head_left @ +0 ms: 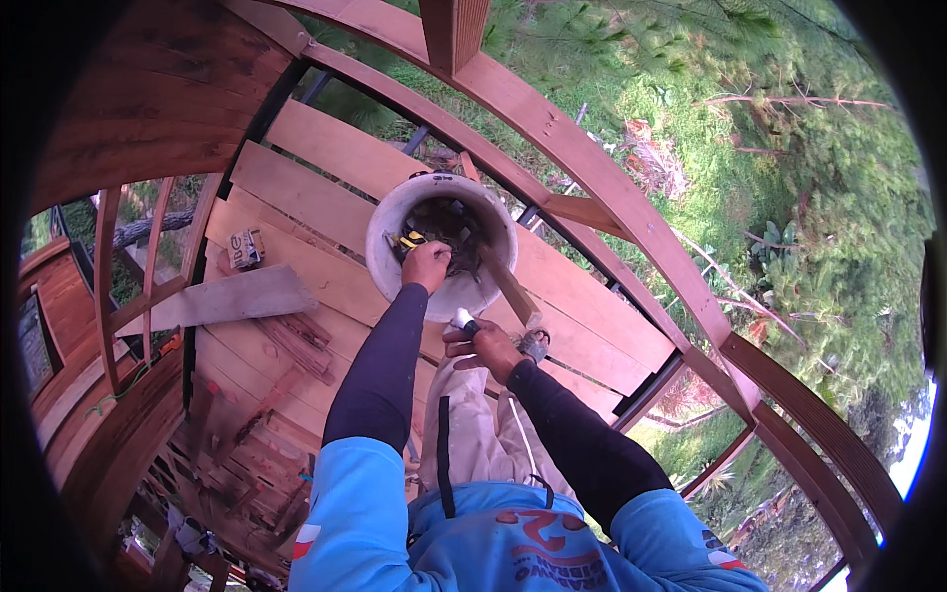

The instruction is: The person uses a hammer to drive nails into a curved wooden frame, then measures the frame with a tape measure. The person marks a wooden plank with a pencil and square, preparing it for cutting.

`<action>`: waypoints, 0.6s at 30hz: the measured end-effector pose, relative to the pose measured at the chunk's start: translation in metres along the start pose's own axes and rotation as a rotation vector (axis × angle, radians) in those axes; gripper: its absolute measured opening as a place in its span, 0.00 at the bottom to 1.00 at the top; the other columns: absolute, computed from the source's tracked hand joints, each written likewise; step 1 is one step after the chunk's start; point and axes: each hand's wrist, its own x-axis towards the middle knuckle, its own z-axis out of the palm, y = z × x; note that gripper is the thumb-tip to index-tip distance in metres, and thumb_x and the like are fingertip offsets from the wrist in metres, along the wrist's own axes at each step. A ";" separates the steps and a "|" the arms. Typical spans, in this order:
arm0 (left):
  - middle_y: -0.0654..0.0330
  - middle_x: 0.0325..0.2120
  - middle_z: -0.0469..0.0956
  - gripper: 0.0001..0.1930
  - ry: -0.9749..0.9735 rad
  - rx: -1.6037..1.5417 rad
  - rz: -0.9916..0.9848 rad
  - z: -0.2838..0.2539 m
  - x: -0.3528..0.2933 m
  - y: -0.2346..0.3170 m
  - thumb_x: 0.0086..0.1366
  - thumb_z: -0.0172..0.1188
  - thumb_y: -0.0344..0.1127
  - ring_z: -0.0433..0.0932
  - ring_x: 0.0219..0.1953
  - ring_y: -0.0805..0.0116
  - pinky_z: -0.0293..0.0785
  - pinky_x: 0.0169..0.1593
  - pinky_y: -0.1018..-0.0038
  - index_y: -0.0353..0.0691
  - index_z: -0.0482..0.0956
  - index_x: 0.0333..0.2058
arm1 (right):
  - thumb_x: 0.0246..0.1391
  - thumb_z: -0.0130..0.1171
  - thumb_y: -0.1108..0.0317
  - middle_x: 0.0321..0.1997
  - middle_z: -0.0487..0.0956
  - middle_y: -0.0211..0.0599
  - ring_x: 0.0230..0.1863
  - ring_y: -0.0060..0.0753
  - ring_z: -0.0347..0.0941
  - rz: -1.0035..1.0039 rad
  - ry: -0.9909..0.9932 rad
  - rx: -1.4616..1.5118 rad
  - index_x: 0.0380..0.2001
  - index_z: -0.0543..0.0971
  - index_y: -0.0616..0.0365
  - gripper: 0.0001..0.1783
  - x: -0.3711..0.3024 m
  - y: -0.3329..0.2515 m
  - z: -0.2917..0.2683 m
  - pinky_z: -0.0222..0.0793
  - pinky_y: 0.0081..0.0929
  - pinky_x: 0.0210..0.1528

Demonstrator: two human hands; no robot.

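A round white bucket stands on the planks in front of me, with a dark jumble inside. My left hand is over its near left part, fingers curled closed; what they hold, if anything, is hidden. Just beyond those fingers a yellow-and-black tape measure lies in the bucket. From the bucket a wooden stick leans out across the near right rim. My right hand, between the bucket and my legs, is wrapped around a short dark-handled thing with a white rounded end; its kind is unclear.
Gapped wooden planks form the platform. A curved wooden railing borders it, with greenery below. Leftward lie a small printed package, a loose grey board and several reddish wood offcuts. My shoe is beside my right hand.
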 end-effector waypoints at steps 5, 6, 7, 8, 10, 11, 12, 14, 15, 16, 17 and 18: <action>0.48 0.39 0.86 0.10 -0.164 0.355 0.046 0.040 0.041 -0.012 0.61 0.62 0.35 0.84 0.45 0.46 0.79 0.49 0.54 0.48 0.88 0.41 | 0.71 0.37 0.67 0.51 0.81 0.46 0.45 0.41 0.81 0.030 0.278 0.263 0.62 0.69 0.59 0.21 -0.020 0.036 -0.065 0.82 0.44 0.48; 0.48 0.39 0.86 0.11 -0.190 0.433 0.056 0.044 0.046 -0.018 0.62 0.62 0.35 0.84 0.45 0.46 0.79 0.50 0.53 0.48 0.88 0.41 | 0.72 0.38 0.65 0.50 0.81 0.45 0.45 0.40 0.81 0.011 0.359 0.384 0.61 0.69 0.59 0.21 -0.018 0.035 -0.076 0.82 0.44 0.48; 0.48 0.38 0.86 0.11 -0.221 0.513 0.068 0.049 0.048 -0.023 0.62 0.61 0.35 0.84 0.45 0.45 0.79 0.50 0.53 0.49 0.88 0.41 | 0.73 0.38 0.63 0.48 0.81 0.44 0.44 0.40 0.80 -0.009 0.442 0.508 0.60 0.69 0.58 0.20 -0.020 0.034 -0.083 0.81 0.45 0.49; 0.46 0.37 0.85 0.12 -0.177 0.524 0.163 0.054 0.053 -0.035 0.62 0.61 0.35 0.84 0.45 0.44 0.79 0.49 0.51 0.48 0.87 0.43 | 0.75 0.39 0.52 0.47 0.80 0.41 0.43 0.39 0.79 -0.055 0.450 0.575 0.60 0.69 0.57 0.24 -0.017 0.030 -0.092 0.80 0.47 0.50; 0.46 0.37 0.85 0.13 -0.133 0.477 0.128 0.067 0.059 -0.043 0.61 0.61 0.35 0.84 0.45 0.44 0.79 0.49 0.50 0.48 0.86 0.45 | 0.73 0.41 0.44 0.53 0.78 0.44 0.48 0.43 0.78 -0.136 0.316 0.545 0.65 0.65 0.58 0.31 -0.013 0.014 -0.109 0.79 0.49 0.52; 0.45 0.37 0.85 0.14 -0.117 0.460 0.117 0.068 0.062 -0.038 0.61 0.61 0.35 0.84 0.45 0.43 0.79 0.49 0.49 0.47 0.85 0.45 | 0.72 0.42 0.40 0.56 0.76 0.46 0.50 0.45 0.78 -0.180 0.250 0.539 0.67 0.64 0.58 0.35 -0.013 0.004 -0.111 0.78 0.50 0.53; 0.44 0.39 0.84 0.14 -0.175 0.426 0.071 0.067 0.065 -0.034 0.61 0.62 0.35 0.83 0.45 0.42 0.78 0.49 0.49 0.46 0.85 0.46 | 0.72 0.42 0.38 0.56 0.76 0.46 0.51 0.45 0.78 -0.186 0.226 0.547 0.67 0.63 0.58 0.37 -0.011 -0.006 -0.111 0.78 0.49 0.52; 0.43 0.40 0.84 0.14 -0.188 0.366 0.108 0.064 0.069 -0.031 0.60 0.63 0.36 0.82 0.46 0.42 0.78 0.49 0.49 0.46 0.85 0.46 | 0.71 0.42 0.35 0.57 0.76 0.47 0.52 0.45 0.78 -0.192 0.170 0.556 0.69 0.62 0.57 0.40 -0.010 -0.029 -0.104 0.78 0.49 0.51; 0.42 0.40 0.83 0.15 -0.194 0.335 0.124 0.063 0.069 -0.031 0.60 0.63 0.36 0.82 0.46 0.42 0.78 0.50 0.50 0.46 0.85 0.46 | 0.70 0.43 0.35 0.57 0.76 0.47 0.53 0.45 0.78 -0.187 0.158 0.543 0.69 0.61 0.57 0.40 -0.010 -0.037 -0.100 0.79 0.49 0.51; 0.42 0.41 0.83 0.15 -0.216 0.343 0.167 0.063 0.072 -0.032 0.60 0.63 0.36 0.82 0.47 0.42 0.78 0.51 0.50 0.47 0.85 0.46 | 0.70 0.43 0.34 0.57 0.76 0.47 0.53 0.46 0.78 -0.184 0.142 0.527 0.69 0.61 0.57 0.41 -0.009 -0.045 -0.094 0.79 0.49 0.51; 0.42 0.41 0.83 0.15 -0.235 0.349 0.206 0.063 0.074 -0.034 0.60 0.63 0.36 0.82 0.47 0.42 0.77 0.51 0.50 0.47 0.85 0.46 | 0.69 0.44 0.34 0.58 0.76 0.48 0.53 0.46 0.79 -0.179 0.124 0.508 0.70 0.61 0.57 0.41 -0.008 -0.050 -0.091 0.79 0.49 0.50; 0.42 0.42 0.84 0.15 -0.254 0.354 0.246 0.062 0.076 -0.036 0.60 0.63 0.36 0.82 0.48 0.43 0.77 0.52 0.51 0.47 0.85 0.47 | 0.70 0.45 0.35 0.58 0.76 0.47 0.52 0.45 0.79 -0.166 0.069 0.470 0.70 0.61 0.56 0.40 -0.008 -0.056 -0.089 0.81 0.49 0.49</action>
